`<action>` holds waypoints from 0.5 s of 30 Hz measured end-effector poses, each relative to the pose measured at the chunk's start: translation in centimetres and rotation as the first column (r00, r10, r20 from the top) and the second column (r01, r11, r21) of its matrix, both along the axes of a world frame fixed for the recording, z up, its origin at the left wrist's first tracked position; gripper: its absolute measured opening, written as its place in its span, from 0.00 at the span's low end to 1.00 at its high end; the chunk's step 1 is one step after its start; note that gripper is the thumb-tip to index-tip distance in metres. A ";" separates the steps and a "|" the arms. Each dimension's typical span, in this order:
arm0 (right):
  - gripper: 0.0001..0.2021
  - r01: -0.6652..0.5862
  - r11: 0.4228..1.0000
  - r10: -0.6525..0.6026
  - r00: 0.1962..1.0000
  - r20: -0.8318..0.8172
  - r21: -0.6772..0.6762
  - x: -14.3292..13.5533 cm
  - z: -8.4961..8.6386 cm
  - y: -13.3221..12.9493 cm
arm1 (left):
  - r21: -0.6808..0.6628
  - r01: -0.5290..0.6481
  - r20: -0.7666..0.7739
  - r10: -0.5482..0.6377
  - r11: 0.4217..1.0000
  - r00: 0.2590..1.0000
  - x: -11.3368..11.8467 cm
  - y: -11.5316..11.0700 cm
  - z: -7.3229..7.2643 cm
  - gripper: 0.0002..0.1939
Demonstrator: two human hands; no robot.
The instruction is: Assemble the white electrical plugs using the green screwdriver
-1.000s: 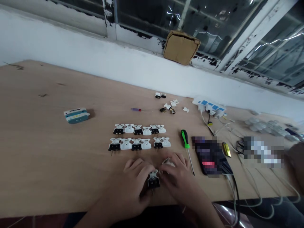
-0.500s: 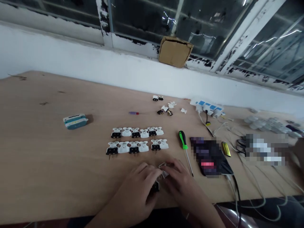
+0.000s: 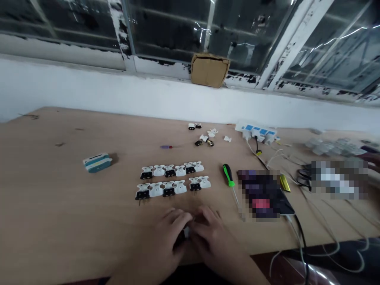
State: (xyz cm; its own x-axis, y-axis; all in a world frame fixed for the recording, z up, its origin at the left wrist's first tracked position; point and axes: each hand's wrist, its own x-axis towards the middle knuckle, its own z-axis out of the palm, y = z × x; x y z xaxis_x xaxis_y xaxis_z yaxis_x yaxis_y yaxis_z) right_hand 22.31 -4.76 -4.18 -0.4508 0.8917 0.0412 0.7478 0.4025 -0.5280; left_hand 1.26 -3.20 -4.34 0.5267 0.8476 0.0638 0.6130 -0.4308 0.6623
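My left hand (image 3: 169,237) and my right hand (image 3: 209,233) are close together near the table's front edge. Both have their fingers closed around a black-and-white plug piece (image 3: 186,232), mostly hidden by the fingers. Just beyond them lie two rows of similar pieces: a far row of plug halves (image 3: 180,171) and a near row of plug halves (image 3: 156,189). White shells alternate with shells holding black, pinned blocks. Right of the rows rests a green-and-black screwdriver (image 3: 228,175), its tip towards me.
Loose plug parts (image 3: 212,132) and a small purple screwdriver (image 3: 166,147) lie farther back. A blue-and-white box (image 3: 97,163) stands left. To the right are a blurred-out dark device (image 3: 258,192), a power strip (image 3: 255,128), trailing cables and another person's hand (image 3: 372,160).
My hands have drawn closer together around the plug piece, and the white part that stuck up between my fingers is now mostly covered. The camera view has tilted slightly.
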 end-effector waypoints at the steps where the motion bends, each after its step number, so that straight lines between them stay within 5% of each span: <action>1: 0.18 -0.011 1.000 0.011 1.000 0.009 0.009 -0.7 0.0 0.1 | 0.010 -0.009 -0.009 0.009 1.000 1.000 -0.8 0.0 0.1 0.28; 8: 0.15 -0.049 0.995 0.047 0.999 0.023 0.087 -7.0 0.4 1.2 | 0.119 -0.071 -0.073 0.080 0.990 0.994 -6.6 0.7 0.6 0.26; 15: 0.13 -0.054 0.995 0.051 0.998 0.044 0.082 -10.3 1.1 2.3 | 0.173 -0.102 -0.106 0.121 0.980 0.987 -9.0 1.7 1.2 0.20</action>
State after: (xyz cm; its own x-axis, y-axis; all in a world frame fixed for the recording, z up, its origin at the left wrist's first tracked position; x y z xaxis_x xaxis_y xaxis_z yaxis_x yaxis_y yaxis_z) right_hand 12.02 -2.47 -3.10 -0.4997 0.8610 0.0949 0.7450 0.4831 -0.4600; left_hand -7.78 -1.54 -3.19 0.4414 0.8842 0.1528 0.7317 -0.4533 0.5090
